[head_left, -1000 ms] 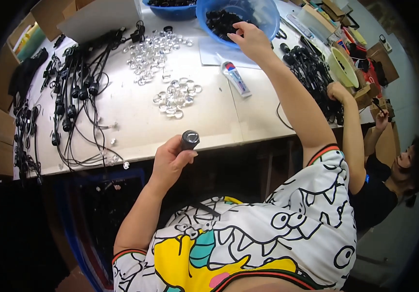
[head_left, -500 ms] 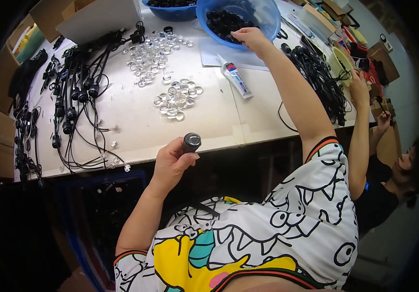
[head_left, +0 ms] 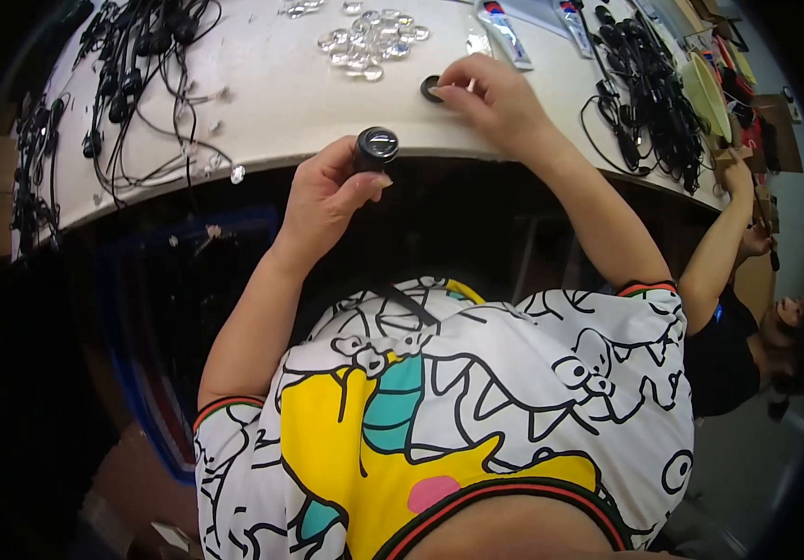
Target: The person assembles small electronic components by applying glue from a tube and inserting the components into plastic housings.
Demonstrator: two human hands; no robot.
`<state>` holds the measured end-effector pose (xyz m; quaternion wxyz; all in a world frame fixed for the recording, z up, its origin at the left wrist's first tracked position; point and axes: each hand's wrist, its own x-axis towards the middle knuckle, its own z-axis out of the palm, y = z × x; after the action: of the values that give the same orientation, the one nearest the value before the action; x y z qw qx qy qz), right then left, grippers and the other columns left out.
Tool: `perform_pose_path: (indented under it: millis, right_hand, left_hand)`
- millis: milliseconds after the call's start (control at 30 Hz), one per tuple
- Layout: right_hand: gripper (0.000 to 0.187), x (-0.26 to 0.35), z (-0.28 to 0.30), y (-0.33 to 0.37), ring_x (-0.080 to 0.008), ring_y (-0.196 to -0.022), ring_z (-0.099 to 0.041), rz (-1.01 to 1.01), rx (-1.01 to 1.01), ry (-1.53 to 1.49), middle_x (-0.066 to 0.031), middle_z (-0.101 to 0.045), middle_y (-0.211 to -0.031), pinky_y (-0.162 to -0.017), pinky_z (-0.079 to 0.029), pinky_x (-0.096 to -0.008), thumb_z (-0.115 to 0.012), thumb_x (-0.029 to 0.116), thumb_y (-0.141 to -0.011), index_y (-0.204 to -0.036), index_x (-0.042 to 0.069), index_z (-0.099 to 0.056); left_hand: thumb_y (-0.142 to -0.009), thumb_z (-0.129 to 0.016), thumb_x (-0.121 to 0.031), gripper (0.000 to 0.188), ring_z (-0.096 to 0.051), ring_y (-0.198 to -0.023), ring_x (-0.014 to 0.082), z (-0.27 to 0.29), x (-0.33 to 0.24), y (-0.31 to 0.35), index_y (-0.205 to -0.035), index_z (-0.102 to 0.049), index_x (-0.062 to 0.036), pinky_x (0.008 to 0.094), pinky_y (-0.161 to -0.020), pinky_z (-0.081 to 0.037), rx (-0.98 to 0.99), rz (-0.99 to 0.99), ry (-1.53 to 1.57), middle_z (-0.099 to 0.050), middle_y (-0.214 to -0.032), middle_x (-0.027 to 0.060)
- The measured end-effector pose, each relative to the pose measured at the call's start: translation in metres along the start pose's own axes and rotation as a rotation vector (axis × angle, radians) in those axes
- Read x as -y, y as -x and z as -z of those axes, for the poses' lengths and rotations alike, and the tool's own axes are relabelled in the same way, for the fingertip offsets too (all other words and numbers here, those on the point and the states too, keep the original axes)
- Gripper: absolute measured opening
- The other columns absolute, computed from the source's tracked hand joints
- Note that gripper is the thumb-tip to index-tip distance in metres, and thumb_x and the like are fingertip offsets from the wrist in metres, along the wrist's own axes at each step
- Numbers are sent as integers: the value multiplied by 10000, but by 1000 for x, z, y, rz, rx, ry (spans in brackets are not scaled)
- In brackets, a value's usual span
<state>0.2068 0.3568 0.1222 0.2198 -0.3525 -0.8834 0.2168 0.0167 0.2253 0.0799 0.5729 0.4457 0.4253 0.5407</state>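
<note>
My left hand [head_left: 320, 194] is wrapped round a short black cylinder [head_left: 378, 149], held upright just off the table's front edge. A shiny, clear round piece shows in its top end. To the right, my right hand [head_left: 503, 110] pinches a small black ring [head_left: 430, 89] between thumb and fingers, low over the table top. Beyond both hands lies a loose cluster of clear glass lenses [head_left: 372, 42]. A white, blue and red glue-like tube [head_left: 506, 35] rests on the table past my right hand.
Black cables with cylindrical heads [head_left: 136, 70] spread over the left of the table, some with small clear ends near the edge. Another heap of black cables [head_left: 649, 103] lies at the right. A co-worker's arm [head_left: 714, 252] reaches in beside a pale yellow-green container [head_left: 705, 93].
My right hand has come back from the blue bowl of black parts and now holds a black ring near the left hand. The view has tipped down; the bowl has left the picture.
</note>
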Motion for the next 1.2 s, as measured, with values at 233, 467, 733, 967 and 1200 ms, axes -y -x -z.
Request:
perform_pose_path:
  millis: [233, 467, 733, 967, 1200]
  right_hand:
    - [346, -4, 1, -10, -172, -682, -518, 24, 130, 45, -66, -580, -889, -616, -433, -280, -663, 234, -744, -1046, 77, -599]
    - [306, 46, 17, 13, -39, -569, -369, 89, 315, -381, 18, -522, -826, -501, -313, -170, -648, 81, -762, -1063, 63, -600]
    - [299, 52, 13, 27, -108, -598, -467, 158, 288, -198, -50, -555, -847, -531, -393, -215, -655, 134, -762, -1042, 49, -595]
    - [306, 55, 12, 34, -166, -630, -526, 176, 287, -35, -74, -566, -856, -556, -428, -249, -674, 189, -744, -1012, 64, -597]
    - [286, 58, 12, 35, -122, -514, -490, 193, 247, 316, -26, -541, -604, -470, -395, -221, -678, 287, -744, -836, 24, -611]
  left_hand:
    - [-824, -566, -93, 264, -430, -654, 47, -4, 2, 4, -1079, -560, -27, 168, -588, -349, 34, 44, 12, -520, -757, -27]
    - [-819, -598, -115, 213, -474, -660, 61, -7, 14, 6, -1012, -571, -29, 189, -622, -412, 41, 11, -71, -549, -768, -14]
    - [-812, -607, -137, 189, -489, -648, 65, -16, 18, 7, -968, -574, -37, 194, -613, -417, 72, -59, -111, -559, -750, -5]
    - [-799, -619, -143, 211, -492, -628, 70, -16, 27, 8, -974, -572, -34, 200, -601, -425, 72, -123, -189, -565, -722, 2]
    - [-812, -601, -117, 231, -558, -693, 73, -15, 26, 2, -1019, -572, -18, 195, -646, -455, 91, -249, -381, -621, -798, 35]
